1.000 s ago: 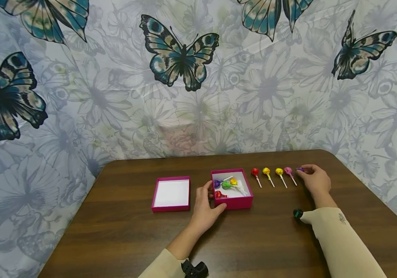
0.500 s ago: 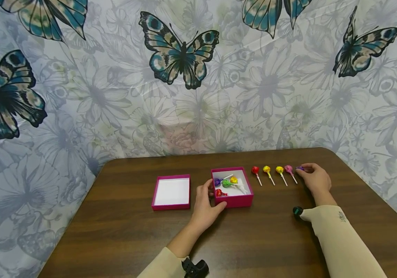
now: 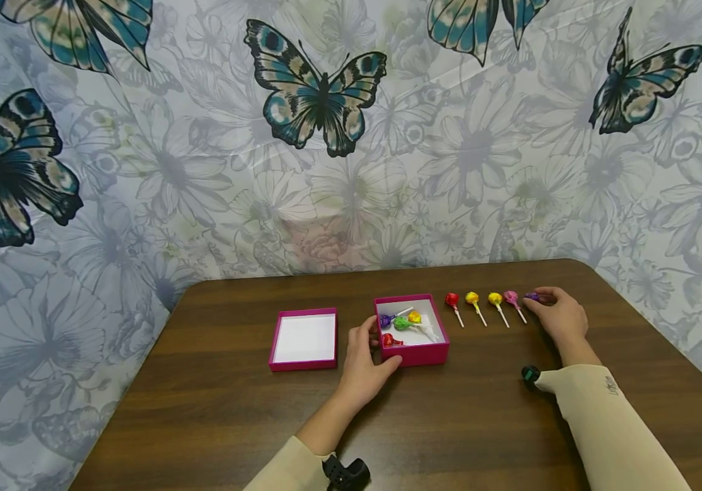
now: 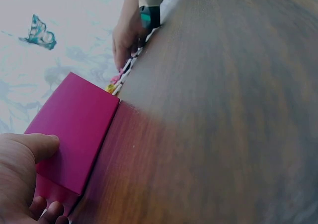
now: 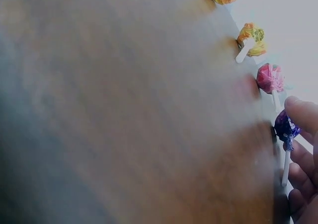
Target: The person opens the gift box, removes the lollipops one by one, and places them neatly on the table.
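Note:
My left hand [image 3: 363, 368] grips the near left corner of an open pink box [image 3: 415, 355], its thumb on the front wall and its fingers along the left side. Inside the box lie several lollipops: a purple one, a green one [image 3: 401, 324], a yellow one [image 3: 415, 316] and a red one [image 3: 389, 339]. At the right end of a row on the table, my right hand [image 3: 562, 317] pinches a purple lollipop [image 5: 286, 127] by its wrapped head. Its white stick points down toward me in the right wrist view. Just left of it lies a pink lollipop [image 3: 512, 298].
Further left in the row are two yellow lollipops [image 3: 495, 299] and a red lollipop [image 3: 451, 300]. The box's lid [image 3: 304, 339] lies left of the box, white inside up. The brown wooden table [image 3: 215, 423] ends at a butterfly-patterned cloth [image 3: 326, 204] behind.

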Tool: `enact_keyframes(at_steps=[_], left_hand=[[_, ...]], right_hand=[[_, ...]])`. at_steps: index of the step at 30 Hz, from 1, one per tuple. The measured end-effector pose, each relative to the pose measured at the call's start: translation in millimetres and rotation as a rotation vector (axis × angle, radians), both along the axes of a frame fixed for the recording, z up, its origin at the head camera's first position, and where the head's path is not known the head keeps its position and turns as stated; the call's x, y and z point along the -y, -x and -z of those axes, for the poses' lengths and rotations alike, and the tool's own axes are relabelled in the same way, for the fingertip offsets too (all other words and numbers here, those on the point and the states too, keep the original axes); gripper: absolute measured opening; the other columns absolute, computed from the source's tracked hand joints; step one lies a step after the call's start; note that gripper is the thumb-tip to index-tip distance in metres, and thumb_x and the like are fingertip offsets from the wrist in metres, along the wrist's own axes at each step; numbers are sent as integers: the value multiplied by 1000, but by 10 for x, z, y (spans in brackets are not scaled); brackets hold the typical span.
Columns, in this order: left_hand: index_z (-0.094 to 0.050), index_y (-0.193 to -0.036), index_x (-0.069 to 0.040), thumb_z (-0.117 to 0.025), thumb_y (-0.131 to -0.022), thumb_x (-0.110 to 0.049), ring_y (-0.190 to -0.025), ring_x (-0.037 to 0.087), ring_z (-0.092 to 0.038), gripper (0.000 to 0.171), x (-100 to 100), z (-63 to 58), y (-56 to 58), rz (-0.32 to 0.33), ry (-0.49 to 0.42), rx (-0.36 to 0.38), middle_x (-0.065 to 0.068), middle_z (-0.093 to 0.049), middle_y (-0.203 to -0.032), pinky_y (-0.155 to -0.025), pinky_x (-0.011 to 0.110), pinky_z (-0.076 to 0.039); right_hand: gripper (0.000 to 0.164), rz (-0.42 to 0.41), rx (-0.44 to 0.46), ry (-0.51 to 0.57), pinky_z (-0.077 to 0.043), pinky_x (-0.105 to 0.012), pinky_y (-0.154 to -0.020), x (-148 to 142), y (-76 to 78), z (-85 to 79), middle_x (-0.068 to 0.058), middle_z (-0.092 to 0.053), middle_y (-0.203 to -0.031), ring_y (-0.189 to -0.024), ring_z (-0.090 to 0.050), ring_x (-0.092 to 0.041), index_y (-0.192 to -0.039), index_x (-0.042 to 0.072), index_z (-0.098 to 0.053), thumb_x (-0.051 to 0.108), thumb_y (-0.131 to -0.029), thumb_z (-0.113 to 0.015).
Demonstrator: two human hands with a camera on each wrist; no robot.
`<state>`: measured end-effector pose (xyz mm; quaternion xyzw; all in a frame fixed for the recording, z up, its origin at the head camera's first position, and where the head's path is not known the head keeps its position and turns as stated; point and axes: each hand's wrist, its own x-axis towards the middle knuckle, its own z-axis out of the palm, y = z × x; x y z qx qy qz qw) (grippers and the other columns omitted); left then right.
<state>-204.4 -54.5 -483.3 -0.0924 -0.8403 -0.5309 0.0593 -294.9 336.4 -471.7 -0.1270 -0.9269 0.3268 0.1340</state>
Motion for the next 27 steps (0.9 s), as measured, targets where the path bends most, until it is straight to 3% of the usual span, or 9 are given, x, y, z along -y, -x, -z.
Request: enact_keyframes(at_steps=[15, 27], left_hand=[[-31, -152, -14, -80, -84, -22, -120, 22, -52, 84, 7, 1, -6, -1, 7, 15, 11, -40, -136, -102, 44, -46], [-31, -152, -14, -80, -84, -22, -120, 22, -51, 83, 9, -3, -7, -3, 0, 12, 11, -41, -136, -102, 43, -45]], right_hand=[[59, 7, -5, 39, -32, -63, -101, 49, -46, -70, -25, -55, -140, -127, -38, -55, -139, 3, -53, 46, -99, -53], [52, -5, -101, 38, -34, -59, -95, 132, -71, -180, -23, -57, -139, -120, -43, -49, -138, 5, -56, 40, -99, -55]])
